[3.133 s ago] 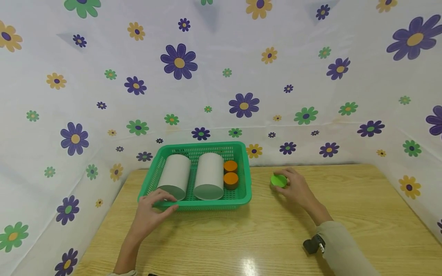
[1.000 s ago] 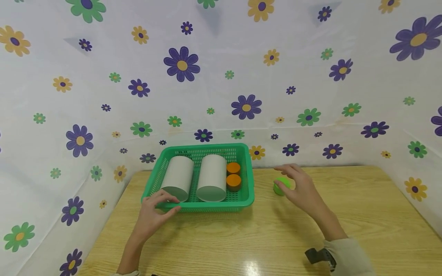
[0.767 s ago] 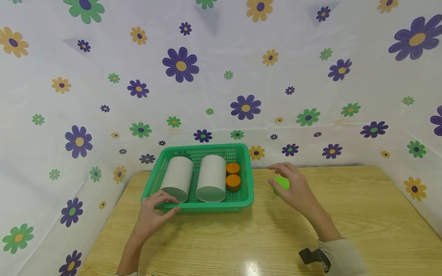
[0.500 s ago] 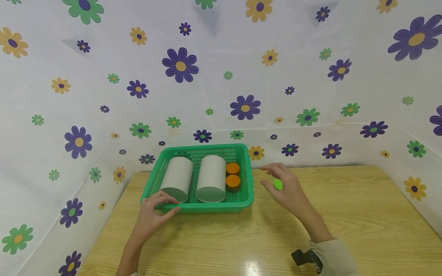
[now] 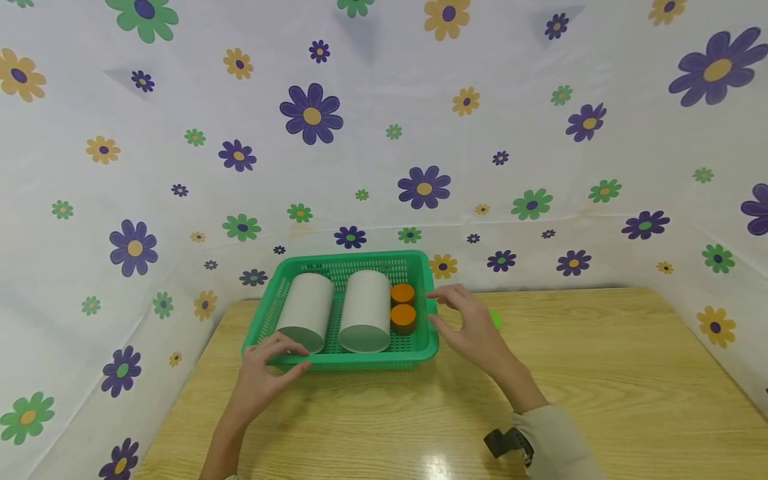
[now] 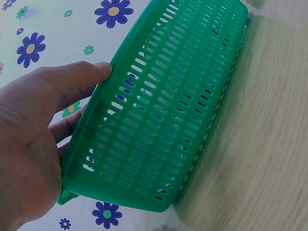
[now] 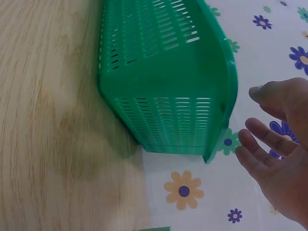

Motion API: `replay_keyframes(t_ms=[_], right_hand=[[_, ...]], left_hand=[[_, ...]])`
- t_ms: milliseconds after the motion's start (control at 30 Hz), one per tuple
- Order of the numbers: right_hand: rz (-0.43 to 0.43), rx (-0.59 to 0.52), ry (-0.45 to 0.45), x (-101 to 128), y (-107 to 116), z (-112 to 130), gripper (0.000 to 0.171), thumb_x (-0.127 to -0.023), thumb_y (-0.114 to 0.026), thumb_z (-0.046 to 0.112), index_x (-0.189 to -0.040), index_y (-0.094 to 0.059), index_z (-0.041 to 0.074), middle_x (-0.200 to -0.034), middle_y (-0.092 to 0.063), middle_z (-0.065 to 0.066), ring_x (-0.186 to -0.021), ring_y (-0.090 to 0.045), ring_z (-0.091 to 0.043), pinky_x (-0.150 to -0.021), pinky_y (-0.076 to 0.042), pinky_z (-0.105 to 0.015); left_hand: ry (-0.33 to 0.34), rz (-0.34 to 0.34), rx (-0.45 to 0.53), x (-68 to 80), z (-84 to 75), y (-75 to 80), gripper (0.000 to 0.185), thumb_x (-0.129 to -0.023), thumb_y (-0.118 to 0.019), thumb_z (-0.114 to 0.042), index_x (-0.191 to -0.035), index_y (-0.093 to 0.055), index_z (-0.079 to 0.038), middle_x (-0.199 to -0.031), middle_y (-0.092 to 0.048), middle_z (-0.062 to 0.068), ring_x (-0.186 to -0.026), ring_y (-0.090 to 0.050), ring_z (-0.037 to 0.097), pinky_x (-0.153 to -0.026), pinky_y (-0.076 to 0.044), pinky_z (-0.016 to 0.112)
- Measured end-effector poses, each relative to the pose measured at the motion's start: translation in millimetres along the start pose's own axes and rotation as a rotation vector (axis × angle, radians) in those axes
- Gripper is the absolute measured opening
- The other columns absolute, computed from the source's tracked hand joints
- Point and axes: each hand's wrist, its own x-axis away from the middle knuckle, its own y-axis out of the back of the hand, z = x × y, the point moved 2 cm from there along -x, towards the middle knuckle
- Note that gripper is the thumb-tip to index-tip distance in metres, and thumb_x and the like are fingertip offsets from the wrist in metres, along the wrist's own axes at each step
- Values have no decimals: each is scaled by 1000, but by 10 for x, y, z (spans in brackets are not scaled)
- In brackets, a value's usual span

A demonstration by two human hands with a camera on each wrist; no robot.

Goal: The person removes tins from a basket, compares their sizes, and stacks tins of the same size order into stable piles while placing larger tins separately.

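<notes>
A green plastic basket (image 5: 372, 359) with slotted walls stands on the table. My left hand (image 5: 258, 377) grips its front rim near the left corner; in the left wrist view, the thumb lies on the outside and the fingers go behind the rim. Two white cylinders (image 5: 366, 310) lie side by side in the basket, with two short orange cylinders (image 5: 403, 316) to their right. My right hand (image 5: 477, 337) is beside the basket's right rim, fingers spread and holding nothing. In the right wrist view, a gap shows between fingertips and rim. A lime-green short cylinder (image 5: 496, 319) is partly hidden behind that hand.
The wooden table (image 5: 600, 373) extends right and forward of the basket. A white flower-patterned sheet (image 5: 372, 87) rises behind the table and along both sides. A dark device (image 5: 504, 443) is strapped at the right wrist.
My right hand has let go of the lime-green cylinder and moved left to the basket's right rim. The cylinder stays on the table. The left hand keeps its place on the rim.
</notes>
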Motion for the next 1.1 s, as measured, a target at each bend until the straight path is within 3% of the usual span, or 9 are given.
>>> replay_keyframes(t_ms=[300,700,1100], right_hand=[[98,28,21,-143,-190,-34,33,-89,-78,3,-121,-68,4,-118,-65,-8,-109,-63,-29,-95,-52,-47],[203,139,56,-298,-326,-72,31,-89,-79,5,-118,-69,3,-119,-66,-9,-106,-64,-25,-91,-54,-41],[363,361,82,-438,-447,-52,27,-91,-79,14,-115,-73,5,-114,-66,-8,-103,-63,-25,-91,-54,-40]], left_hand=[[6,3,13,-4,-15,15,18,-80,-88,-9,-94,-77,-15,-93,-67,-7,-93,-62,11,-87,-26,42],[11,1,10,-3,-15,13,25,-80,-88,-10,-94,-75,-27,-93,-67,-7,-93,-62,10,-87,-26,42],[32,9,14,-6,-11,20,23,-80,-89,-10,-93,-76,-24,-93,-67,-8,-94,-62,10,-86,-25,44]])
